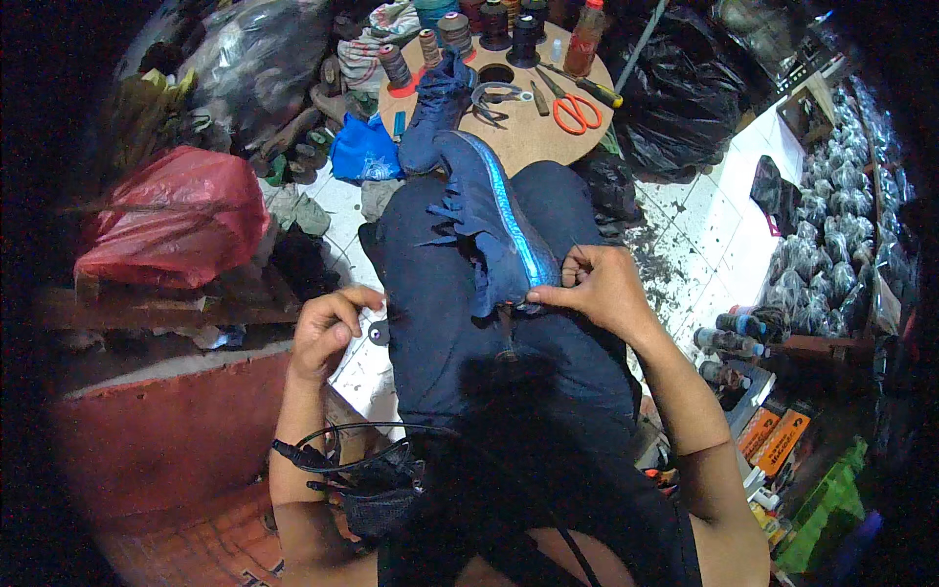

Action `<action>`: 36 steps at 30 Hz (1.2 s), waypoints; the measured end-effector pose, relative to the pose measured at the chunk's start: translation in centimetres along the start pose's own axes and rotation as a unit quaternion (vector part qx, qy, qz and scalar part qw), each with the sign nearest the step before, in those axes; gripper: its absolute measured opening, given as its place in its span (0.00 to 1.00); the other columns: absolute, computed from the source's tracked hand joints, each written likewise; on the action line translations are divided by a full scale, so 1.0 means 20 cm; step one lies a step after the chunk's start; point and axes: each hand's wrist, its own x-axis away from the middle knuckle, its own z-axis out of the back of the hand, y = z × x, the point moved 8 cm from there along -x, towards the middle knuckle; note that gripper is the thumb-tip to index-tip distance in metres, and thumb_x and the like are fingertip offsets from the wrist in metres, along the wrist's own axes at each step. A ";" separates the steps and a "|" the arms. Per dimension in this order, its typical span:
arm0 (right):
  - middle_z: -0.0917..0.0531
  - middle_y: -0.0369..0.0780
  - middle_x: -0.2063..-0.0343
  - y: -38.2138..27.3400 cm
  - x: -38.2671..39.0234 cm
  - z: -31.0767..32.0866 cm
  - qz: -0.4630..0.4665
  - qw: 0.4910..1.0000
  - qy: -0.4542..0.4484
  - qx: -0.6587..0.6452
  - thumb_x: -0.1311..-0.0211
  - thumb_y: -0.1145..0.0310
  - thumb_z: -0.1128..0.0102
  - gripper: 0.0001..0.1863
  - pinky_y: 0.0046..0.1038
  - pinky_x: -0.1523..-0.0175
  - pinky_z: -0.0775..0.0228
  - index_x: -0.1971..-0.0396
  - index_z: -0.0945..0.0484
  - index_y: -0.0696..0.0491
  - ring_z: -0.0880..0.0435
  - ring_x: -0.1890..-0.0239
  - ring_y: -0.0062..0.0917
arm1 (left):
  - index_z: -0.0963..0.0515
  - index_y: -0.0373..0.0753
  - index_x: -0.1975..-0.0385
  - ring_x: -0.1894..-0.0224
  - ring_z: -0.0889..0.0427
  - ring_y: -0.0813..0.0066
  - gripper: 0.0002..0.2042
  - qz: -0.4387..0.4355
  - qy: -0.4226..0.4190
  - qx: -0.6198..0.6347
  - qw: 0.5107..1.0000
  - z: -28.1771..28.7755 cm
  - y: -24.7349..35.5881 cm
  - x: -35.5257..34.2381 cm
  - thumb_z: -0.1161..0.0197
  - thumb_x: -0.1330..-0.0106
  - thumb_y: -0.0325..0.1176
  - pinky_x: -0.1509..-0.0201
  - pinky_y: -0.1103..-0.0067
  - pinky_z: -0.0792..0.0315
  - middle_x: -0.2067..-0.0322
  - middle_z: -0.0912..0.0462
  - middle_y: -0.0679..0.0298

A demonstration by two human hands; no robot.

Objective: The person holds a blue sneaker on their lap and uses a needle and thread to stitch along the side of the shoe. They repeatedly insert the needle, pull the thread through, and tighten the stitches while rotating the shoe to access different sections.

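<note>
A dark blue sneaker (pixel 499 220) with a shiny blue sole edge lies on its side across my lap, toe away from me and laces to the left. My right hand (pixel 606 289) is closed at its heel, thumb pressed to the sole edge and fingers curled beside it. Off my left thigh hovers my left hand (pixel 328 328), fingers loosely bent and the index stretched out, with nothing visible in it. A second dark blue sneaker (pixel 430 112) rests beyond the first, against the round wooden table (pixel 509 137). A thin dark tool (pixel 508 331) shows below the heel.
On the table are orange-handled scissors (pixel 575 112), thread spools (pixel 455 34), pincers (pixel 494 98), a screwdriver (pixel 592 88) and a red-capped bottle (pixel 585 41). A blue bag (pixel 366 149) lies left of it. A red plastic bag (pixel 176 220) sits at left, black bags (pixel 685 98) at right.
</note>
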 end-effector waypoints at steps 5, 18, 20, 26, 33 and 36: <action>0.23 0.32 0.83 0.04 0.01 0.03 -0.030 0.999 -0.003 -0.009 0.58 0.55 0.09 0.26 0.25 0.71 0.35 0.79 0.21 0.57 0.29 0.78 0.15 | 0.15 0.33 0.69 0.65 0.15 0.59 0.04 -0.092 0.004 -0.402 0.911 -0.35 -0.11 -0.33 0.27 0.38 0.26 0.56 0.67 0.23 0.67 0.12 0.58; 0.15 0.34 0.69 0.10 0.05 0.01 0.014 0.977 0.003 -0.211 0.54 0.69 0.12 0.32 0.19 0.61 0.24 0.48 0.15 0.60 0.21 0.70 0.11 | 0.11 0.35 0.64 0.65 0.13 0.69 0.07 -0.029 -0.031 -0.275 0.961 -0.52 -0.44 -0.50 0.26 0.41 0.26 0.57 0.72 0.23 0.67 0.11 0.56; 0.16 0.33 0.68 0.11 0.04 0.02 0.017 0.970 0.040 -0.241 0.52 0.71 0.13 0.31 0.19 0.60 0.24 0.46 0.16 0.62 0.22 0.69 0.10 | 0.11 0.35 0.63 0.65 0.14 0.73 0.07 0.005 0.013 -0.245 0.970 -0.50 -0.46 -0.52 0.25 0.41 0.26 0.58 0.74 0.23 0.68 0.10 0.58; 0.11 0.42 0.61 0.16 0.05 -0.01 -0.041 0.960 0.061 -0.272 0.46 0.79 0.18 0.29 0.23 0.50 0.20 0.44 0.20 0.66 0.12 0.61 0.19 | 0.10 0.36 0.65 0.64 0.13 0.74 0.08 -0.024 0.052 -0.246 0.968 -0.55 -0.45 -0.52 0.21 0.43 0.30 0.57 0.75 0.22 0.68 0.10 0.61; 0.12 0.42 0.65 0.28 0.26 0.11 -0.129 0.920 0.118 -0.350 0.29 0.73 0.35 0.26 0.23 0.62 0.18 0.36 0.35 0.53 0.12 0.68 0.22 | 0.10 0.35 0.65 0.66 0.14 0.69 0.09 -0.054 0.070 -0.247 0.965 -0.55 -0.46 -0.47 0.22 0.44 0.29 0.56 0.73 0.23 0.68 0.10 0.56; 0.14 0.45 0.71 0.30 0.34 0.30 -0.149 0.973 0.148 -0.093 0.21 0.66 0.54 0.17 0.34 0.62 0.24 0.39 0.34 0.55 0.14 0.71 0.28 | 0.11 0.35 0.65 0.65 0.14 0.67 0.09 -0.076 0.076 -0.240 0.965 -0.54 -0.46 -0.46 0.23 0.44 0.29 0.54 0.73 0.23 0.67 0.11 0.56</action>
